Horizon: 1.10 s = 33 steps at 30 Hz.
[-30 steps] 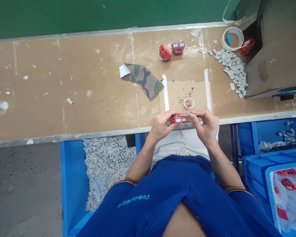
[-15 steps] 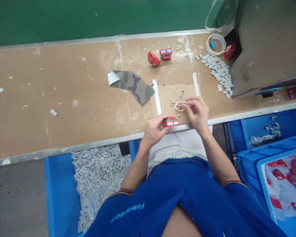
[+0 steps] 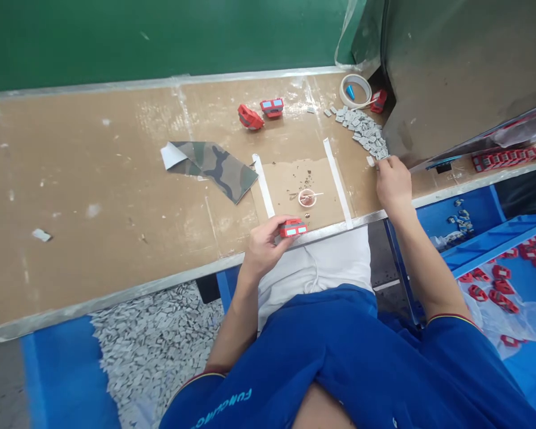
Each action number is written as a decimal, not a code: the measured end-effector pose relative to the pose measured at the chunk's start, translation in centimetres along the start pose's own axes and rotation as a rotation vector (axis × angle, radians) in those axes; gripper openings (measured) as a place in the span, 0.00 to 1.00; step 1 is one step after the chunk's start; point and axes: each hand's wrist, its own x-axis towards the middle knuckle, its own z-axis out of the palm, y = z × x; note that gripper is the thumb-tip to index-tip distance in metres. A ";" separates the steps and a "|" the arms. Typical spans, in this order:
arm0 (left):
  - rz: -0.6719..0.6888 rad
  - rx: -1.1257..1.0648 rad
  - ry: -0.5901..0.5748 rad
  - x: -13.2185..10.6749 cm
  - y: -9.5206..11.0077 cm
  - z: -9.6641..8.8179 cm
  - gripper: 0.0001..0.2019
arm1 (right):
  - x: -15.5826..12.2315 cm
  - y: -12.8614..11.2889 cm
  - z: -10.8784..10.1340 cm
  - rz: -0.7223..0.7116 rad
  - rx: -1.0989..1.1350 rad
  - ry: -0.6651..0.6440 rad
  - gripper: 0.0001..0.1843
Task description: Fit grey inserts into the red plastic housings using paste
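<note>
My left hand [image 3: 264, 243] grips a small red part [image 3: 293, 228] with pale blue faces at the near edge of the brown workbench [image 3: 115, 196]. My right hand [image 3: 392, 180] reaches out to the right, its fingertips curled onto the near end of a heap of small grey pieces [image 3: 361, 130]. Whether it holds a piece is hidden. Between the hands a small round cup [image 3: 307, 198] with a thin stick across it sits on a taped cardboard patch [image 3: 300, 182].
Two more red parts [image 3: 261, 113] lie at the back. A camouflage cloth scrap [image 3: 209, 165] lies to the left, a tape roll [image 3: 355, 90] at the back right beside a dark metal box [image 3: 451, 77]. Blue bins [image 3: 509, 268] of red parts are on the right, grey pieces [image 3: 160, 351] below.
My right hand left the stick on the cup and moved right to the grey pieces. The left hand stayed on the red part. The view shifted rightward.
</note>
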 end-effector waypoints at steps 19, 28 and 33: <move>-0.053 -0.092 -0.005 0.1 0.3 0.1 0.17 | -2.9 -4.7 -1.2 0.030 0.987 -0.125 0.13; -0.035 -0.081 -0.002 -0.1 -0.2 0.0 0.16 | -4.6 -4.2 -2.0 -0.111 0.436 -0.003 0.07; 0.091 -0.077 -0.007 0.2 -0.2 -0.2 0.19 | -5.0 -3.8 -3.0 -0.136 0.310 -0.041 0.08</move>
